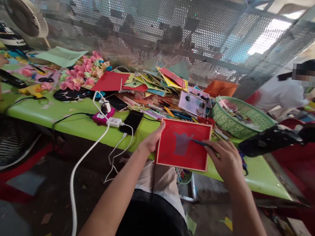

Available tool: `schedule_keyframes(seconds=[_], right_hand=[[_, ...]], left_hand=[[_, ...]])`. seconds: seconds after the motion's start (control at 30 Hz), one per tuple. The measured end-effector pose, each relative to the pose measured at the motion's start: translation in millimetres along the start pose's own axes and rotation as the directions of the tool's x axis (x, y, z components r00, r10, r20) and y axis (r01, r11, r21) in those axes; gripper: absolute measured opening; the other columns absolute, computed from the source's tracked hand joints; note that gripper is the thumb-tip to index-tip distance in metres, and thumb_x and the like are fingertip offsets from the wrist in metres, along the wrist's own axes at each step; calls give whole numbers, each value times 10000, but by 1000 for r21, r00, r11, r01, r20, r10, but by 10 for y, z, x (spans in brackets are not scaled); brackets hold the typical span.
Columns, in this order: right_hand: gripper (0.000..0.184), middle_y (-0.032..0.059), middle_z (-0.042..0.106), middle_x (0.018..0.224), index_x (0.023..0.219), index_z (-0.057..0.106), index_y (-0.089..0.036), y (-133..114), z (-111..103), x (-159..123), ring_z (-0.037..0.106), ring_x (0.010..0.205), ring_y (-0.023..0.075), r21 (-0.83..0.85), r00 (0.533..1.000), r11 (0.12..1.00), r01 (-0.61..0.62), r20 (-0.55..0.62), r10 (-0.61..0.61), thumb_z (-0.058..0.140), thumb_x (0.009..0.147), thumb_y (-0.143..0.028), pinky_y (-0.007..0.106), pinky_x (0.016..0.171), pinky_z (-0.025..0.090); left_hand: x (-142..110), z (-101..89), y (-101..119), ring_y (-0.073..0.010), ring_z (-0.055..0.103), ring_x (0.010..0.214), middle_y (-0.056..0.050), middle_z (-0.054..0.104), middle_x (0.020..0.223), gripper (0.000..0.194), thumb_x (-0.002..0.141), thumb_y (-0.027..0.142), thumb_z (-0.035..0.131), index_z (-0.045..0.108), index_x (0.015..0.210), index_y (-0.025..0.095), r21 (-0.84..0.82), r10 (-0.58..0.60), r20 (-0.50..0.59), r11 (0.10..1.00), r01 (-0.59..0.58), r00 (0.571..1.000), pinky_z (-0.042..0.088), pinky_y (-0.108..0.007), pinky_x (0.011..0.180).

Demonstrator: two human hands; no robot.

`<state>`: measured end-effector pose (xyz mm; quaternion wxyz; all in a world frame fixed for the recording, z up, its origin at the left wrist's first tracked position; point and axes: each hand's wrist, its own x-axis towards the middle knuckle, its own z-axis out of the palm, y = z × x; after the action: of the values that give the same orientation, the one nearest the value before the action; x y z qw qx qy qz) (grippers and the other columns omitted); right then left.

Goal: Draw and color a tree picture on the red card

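A red board with a thin pale wooden frame is tilted up at the table's front edge, above my lap. On it shows a greyish-purple pot shape with a wavy top, and faint outlines around it. My left hand grips the frame's left side, thumb on the front and fingers hidden behind. A slim dark pen-like tool is pinched in my right hand. Its tip points left, at the upper right of the pot shape; whether it touches the board I cannot tell.
Behind the board lie pens, stacked coloured cards and pink paper flowers. A green basket and a black bottle stand right. Left are a phone, a power strip and a hanging white cable.
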<state>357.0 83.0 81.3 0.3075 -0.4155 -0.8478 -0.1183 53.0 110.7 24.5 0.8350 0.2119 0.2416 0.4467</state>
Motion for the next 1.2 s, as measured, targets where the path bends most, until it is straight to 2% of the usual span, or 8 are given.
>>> schedule_keyframes(seconds=[0.1,0.23,0.43,0.63,0.8,1.0,1.2], right_hand=[[297,71,756,885,1188,849,-272,-2,-10,9,674,852,282,4,1000,1000,-9,-8,9,583,1133,-392,442,836,529],[296,63,743,845,1159,864,-287,-13,-22,-5,662,810,270,32,996,999,18,85,-21,596,1122,-407,426,777,514],[311,73,765,888,1194,854,-286,6,-18,8,672,854,287,20,1000,999,-31,8,30,577,1125,-409,456,841,540],[314,64,731,841,1171,865,-288,-2,-28,-39,655,818,276,18,997,1000,12,79,-13,584,1125,-421,426,779,518],[296,71,762,888,1207,852,-272,-13,-47,14,686,865,290,20,1000,999,-26,-2,26,591,1128,-388,459,852,543],[294,62,730,837,1177,860,-276,-5,-41,-1,654,810,283,12,1000,1000,-8,22,8,598,1123,-398,449,797,544],[280,85,825,997,1242,840,-268,48,-52,50,751,928,298,-3,999,1000,-22,-42,22,602,1132,-365,473,874,569]], left_hand=[[-25,38,10,-263,872,870,-163,885,1040,740,1162,720,438,784,1380,104,8,2,-30,1000,-1,1000,698,-367,912],[-16,25,9,-279,875,878,-169,884,1068,741,1152,728,457,766,1426,113,-16,-5,-6,1000,5,1000,694,-394,942],[20,-40,-5,-249,856,773,-153,882,988,751,1152,731,441,787,1390,108,7,17,34,1000,-17,999,690,-346,854],[40,-70,-16,-270,868,825,-162,884,1030,773,1117,769,501,764,1451,123,4,10,78,1000,-10,997,696,-381,894],[22,-48,-11,-260,867,831,-164,885,1043,764,1153,731,439,772,1436,104,4,25,40,1000,-25,999,686,-360,903],[28,-76,-15,-253,849,758,-165,880,985,783,1132,751,476,777,1423,89,-4,7,74,1000,-6,997,679,-357,873],[6,-48,-26,-280,873,946,-156,886,1123,685,1134,716,525,807,1365,136,-36,56,42,998,-54,998,676,-387,968]])
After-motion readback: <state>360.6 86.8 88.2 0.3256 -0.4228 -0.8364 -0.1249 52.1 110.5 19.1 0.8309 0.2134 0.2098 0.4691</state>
